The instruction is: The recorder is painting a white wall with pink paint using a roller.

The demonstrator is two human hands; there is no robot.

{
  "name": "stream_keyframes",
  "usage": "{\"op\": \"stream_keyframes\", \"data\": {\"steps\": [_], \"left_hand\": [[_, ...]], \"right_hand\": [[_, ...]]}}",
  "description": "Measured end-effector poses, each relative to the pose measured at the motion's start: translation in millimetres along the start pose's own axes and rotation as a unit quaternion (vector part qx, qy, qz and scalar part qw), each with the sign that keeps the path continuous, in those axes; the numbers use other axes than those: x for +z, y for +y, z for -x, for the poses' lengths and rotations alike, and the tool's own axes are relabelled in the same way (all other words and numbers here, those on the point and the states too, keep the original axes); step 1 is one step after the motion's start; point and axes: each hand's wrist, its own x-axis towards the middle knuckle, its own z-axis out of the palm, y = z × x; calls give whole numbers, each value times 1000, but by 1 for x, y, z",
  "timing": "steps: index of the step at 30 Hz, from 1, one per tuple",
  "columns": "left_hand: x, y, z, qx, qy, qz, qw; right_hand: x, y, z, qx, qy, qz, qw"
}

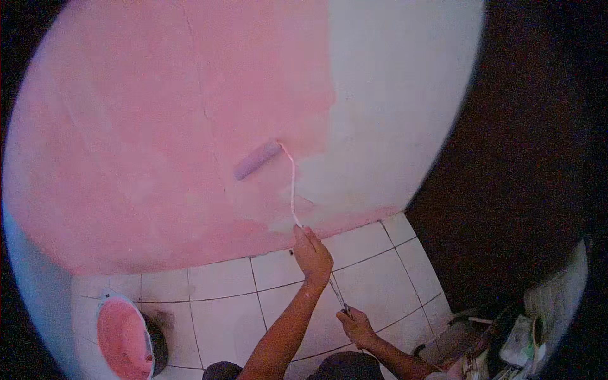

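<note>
A paint roller (257, 159) with a pale purplish sleeve rests against the wall, its sleeve tilted up to the right. Its thin bent wire frame (293, 190) runs down to my left hand (313, 256), whose fingers are closed around the upper part of the handle. Lower down and to the right, my right hand (357, 327) grips the same long handle near its bottom end. A stretch of the handle (337, 293) shows between both hands. The wall (145, 126) behind is mostly pink, with a whitish area (399, 95) on the right.
At the lower left, a dark bucket (156, 345) holding pink paint (123, 339) stands on the white tiled floor (221, 323). Assorted items, including a white container (518, 342), lie at the lower right. A dark area (519, 158) lies beyond the wall's right edge.
</note>
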Motion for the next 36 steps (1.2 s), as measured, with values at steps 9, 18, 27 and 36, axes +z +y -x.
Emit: {"op": "stream_keyframes", "data": {"steps": [9, 18, 27, 36], "left_hand": [[-6, -10, 34, -141, -119, -53, 981], [-28, 37, -34, -29, -7, 23, 999], [-18, -15, 36, 95, 39, -103, 989], [11, -28, 65, -24, -106, -92, 990]], "right_hand": [[18, 43, 16, 124, -34, -104, 986], [-8, -61, 6, -42, -9, -23, 999], [18, 32, 20, 2, -9, 37, 999], [3, 57, 48, -14, -110, -217, 970]]}}
